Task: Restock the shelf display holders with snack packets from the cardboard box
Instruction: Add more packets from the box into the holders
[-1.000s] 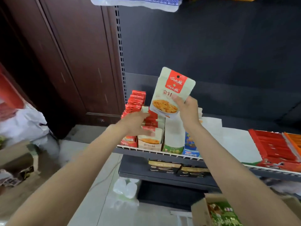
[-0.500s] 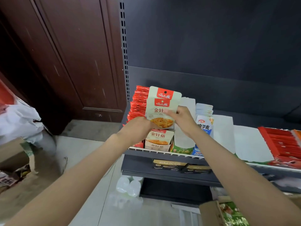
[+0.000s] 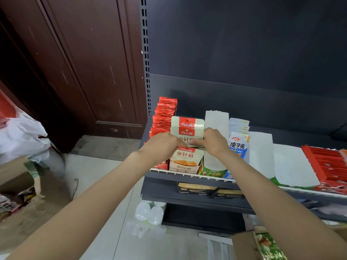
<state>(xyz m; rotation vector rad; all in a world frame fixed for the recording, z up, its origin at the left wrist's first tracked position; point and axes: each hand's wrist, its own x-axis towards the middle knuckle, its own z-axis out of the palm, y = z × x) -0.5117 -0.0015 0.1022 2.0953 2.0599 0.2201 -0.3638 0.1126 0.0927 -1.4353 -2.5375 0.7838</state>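
Torn carton (image 3: 17,182): on the floor at far left, printed wrappers showing through its ripped side.
Red packets (image 3: 165,117): a row standing upright at the left end of the shelf (image 3: 187,180), too tightly packed to count.
Left hand (image 3: 162,145): fingers curled against the left edge of the mushroom snack packet (image 3: 187,131); it grips that edge.
Mushroom snack packet: pale green with a red label, upright between the two hands, lowered into the display holder (image 3: 185,167).
Display holder: a tan card tray at the shelf front; three packets of the same kind can be told apart, one in front of the held one and one behind it.
Right hand (image 3: 213,142): fingers curled, thumb lying across the packet's face, pinching its right edge.
White pouch (image 3: 216,124): upright just right of the holder, behind the right hand.
Blue-and-white packets (image 3: 239,141): a row beside the pouch, number unclear.
Red trays (image 3: 326,164): at the shelf's right end.
Cardboard box (image 3: 247,244): bottom right, below the right forearm, green packets (image 3: 268,246) inside, count unclear.
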